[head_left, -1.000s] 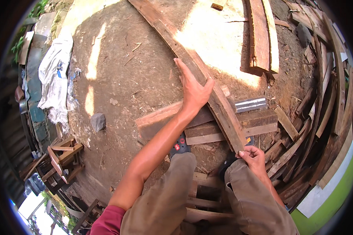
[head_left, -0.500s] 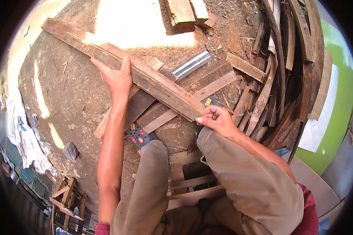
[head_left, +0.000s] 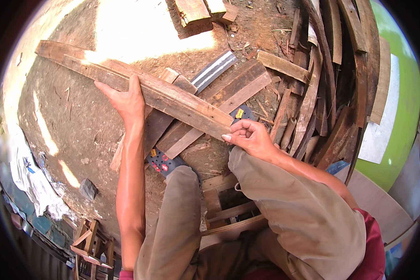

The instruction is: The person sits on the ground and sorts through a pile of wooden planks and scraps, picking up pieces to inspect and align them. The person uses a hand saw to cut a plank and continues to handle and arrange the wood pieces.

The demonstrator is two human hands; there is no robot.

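Observation:
A long, weathered wooden plank (head_left: 184, 103) slants across in front of me, its far end up at the left and its near end by my right knee. A lengthwise step on its face could be the seam of a second piece; I cannot tell. My left hand (head_left: 128, 106) grips the lower edge left of the middle, thumb up and the other fingers partly hidden behind. With curled fingers, my right hand (head_left: 252, 139) pinches the near end's corner. Below the plank lie crossed wooden pieces (head_left: 242, 86) and a dark strip with white stripes (head_left: 214, 70).
Stacked old boards (head_left: 312, 102) crowd the right side beside a green panel (head_left: 401, 135). Thick wood blocks (head_left: 191, 13) lie at the far side. A stone (head_left: 88, 189), white cloth (head_left: 30, 172) and a small wooden frame (head_left: 92, 245) are at the left. My clog-shod feet are among the wood.
The whole view has shifted a little, so the plank and ground sit farther left in the picture. Both hands keep the same hold on the plank.

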